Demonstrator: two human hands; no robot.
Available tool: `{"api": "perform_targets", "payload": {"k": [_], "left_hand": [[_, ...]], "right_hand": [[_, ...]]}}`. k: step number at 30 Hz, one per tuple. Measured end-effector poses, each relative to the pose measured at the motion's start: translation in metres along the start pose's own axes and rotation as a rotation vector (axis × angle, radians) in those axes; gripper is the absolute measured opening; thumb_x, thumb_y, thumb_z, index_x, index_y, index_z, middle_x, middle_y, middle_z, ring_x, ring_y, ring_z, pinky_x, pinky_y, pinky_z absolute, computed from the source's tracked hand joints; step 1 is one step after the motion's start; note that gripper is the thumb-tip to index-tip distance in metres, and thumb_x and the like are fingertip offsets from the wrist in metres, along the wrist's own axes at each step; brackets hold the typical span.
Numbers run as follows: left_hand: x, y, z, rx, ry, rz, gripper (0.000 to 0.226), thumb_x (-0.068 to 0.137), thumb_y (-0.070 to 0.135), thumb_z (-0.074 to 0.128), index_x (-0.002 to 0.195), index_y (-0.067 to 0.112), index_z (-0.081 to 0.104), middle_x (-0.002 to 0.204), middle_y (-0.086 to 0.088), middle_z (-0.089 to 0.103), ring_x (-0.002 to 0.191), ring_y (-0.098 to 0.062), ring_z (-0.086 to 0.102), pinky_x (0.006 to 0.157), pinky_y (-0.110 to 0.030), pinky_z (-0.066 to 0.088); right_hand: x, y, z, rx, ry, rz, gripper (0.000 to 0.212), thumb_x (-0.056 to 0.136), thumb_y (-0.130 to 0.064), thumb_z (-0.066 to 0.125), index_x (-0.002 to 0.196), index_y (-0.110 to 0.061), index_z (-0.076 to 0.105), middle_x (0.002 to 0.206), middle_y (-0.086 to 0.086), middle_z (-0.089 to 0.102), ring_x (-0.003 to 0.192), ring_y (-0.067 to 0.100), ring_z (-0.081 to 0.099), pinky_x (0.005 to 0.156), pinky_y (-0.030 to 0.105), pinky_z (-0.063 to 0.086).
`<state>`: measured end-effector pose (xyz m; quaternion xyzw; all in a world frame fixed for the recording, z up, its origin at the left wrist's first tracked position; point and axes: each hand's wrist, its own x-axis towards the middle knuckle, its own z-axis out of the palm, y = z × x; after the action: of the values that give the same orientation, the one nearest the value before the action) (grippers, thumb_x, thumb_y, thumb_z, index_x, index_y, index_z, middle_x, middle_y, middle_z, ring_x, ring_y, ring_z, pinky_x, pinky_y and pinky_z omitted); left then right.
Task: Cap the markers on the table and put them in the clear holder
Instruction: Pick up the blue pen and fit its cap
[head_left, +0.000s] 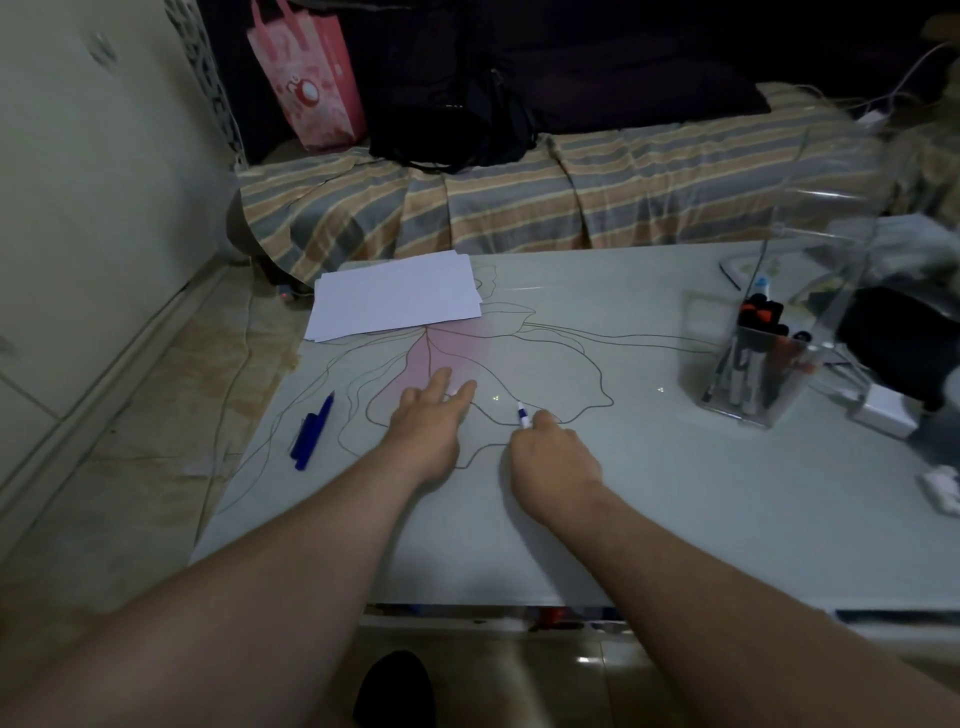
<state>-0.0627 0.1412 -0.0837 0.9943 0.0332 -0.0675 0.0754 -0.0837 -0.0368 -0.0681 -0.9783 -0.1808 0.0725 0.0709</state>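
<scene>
My right hand (553, 457) is closed around a white marker (523, 416) whose blue tip sticks out above my fingers, uncapped. My left hand (431, 421) rests flat on the table (649, 493) just left of it, fingers stretched forward; something small and pale shows at its fingertips, too small to identify. A blue marker (311, 434) with a blue cap beside it lies near the table's left edge. The clear holder (753, 369) stands at the right, with several markers upright inside.
A stack of white paper (395, 296) lies at the table's far left. A white box (883, 410) and a dark object (898, 348) sit right of the holder. A striped couch (571, 197) runs behind the table.
</scene>
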Motion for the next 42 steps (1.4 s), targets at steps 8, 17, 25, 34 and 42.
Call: {"api": "perform_targets", "payload": {"k": [8,17,25,34,42], "left_hand": [[0.029,0.042,0.001,-0.226,0.124,0.018,0.019,0.083,0.018,0.073,0.102,0.016,0.076,0.105,-0.007,0.064,0.098,-0.027,0.063,0.08,-0.027,0.048],[0.005,0.078,-0.001,-0.776,0.105,0.052,0.012,0.087,0.002,0.071,0.088,0.013,0.071,0.074,-0.002,0.07,0.059,-0.01,0.062,0.056,-0.009,0.045],[-0.001,0.087,-0.015,-0.788,0.078,0.137,0.012,0.089,0.007,0.069,0.092,0.019,0.072,0.08,-0.002,0.075,0.059,0.004,0.062,0.057,-0.006,0.042],[-0.004,0.096,-0.021,-0.678,0.093,0.219,0.012,0.088,0.017,0.071,0.089,0.029,0.07,0.074,0.007,0.071,0.065,0.001,0.06,0.065,-0.015,0.044],[-0.006,0.101,-0.022,-0.649,0.081,0.23,0.017,0.09,0.016,0.071,0.101,0.028,0.073,0.081,0.013,0.069,0.068,0.002,0.062,0.068,-0.011,0.043]], "right_hand": [[-0.003,0.071,-0.021,0.016,-0.026,0.118,0.034,0.097,-0.005,0.044,0.13,-0.012,0.047,0.121,0.019,0.055,0.108,0.041,0.06,0.081,0.041,0.047],[-0.014,0.106,-0.059,0.143,0.058,-0.01,0.027,0.102,-0.037,0.043,0.12,-0.033,0.063,0.108,0.001,0.067,0.103,0.026,0.059,0.082,0.039,0.052],[-0.021,0.104,-0.066,0.035,0.14,-0.069,0.027,0.1,-0.05,0.041,0.105,-0.038,0.065,0.09,-0.006,0.063,0.093,0.023,0.059,0.064,0.032,0.044],[-0.019,0.108,-0.066,0.012,0.15,-0.093,0.028,0.101,-0.052,0.04,0.106,-0.039,0.064,0.084,-0.006,0.058,0.089,0.024,0.059,0.063,0.033,0.043],[-0.02,0.1,-0.064,-0.057,0.162,-0.058,0.03,0.103,-0.051,0.04,0.109,-0.037,0.066,0.088,-0.003,0.053,0.093,0.027,0.06,0.062,0.031,0.035]]}}
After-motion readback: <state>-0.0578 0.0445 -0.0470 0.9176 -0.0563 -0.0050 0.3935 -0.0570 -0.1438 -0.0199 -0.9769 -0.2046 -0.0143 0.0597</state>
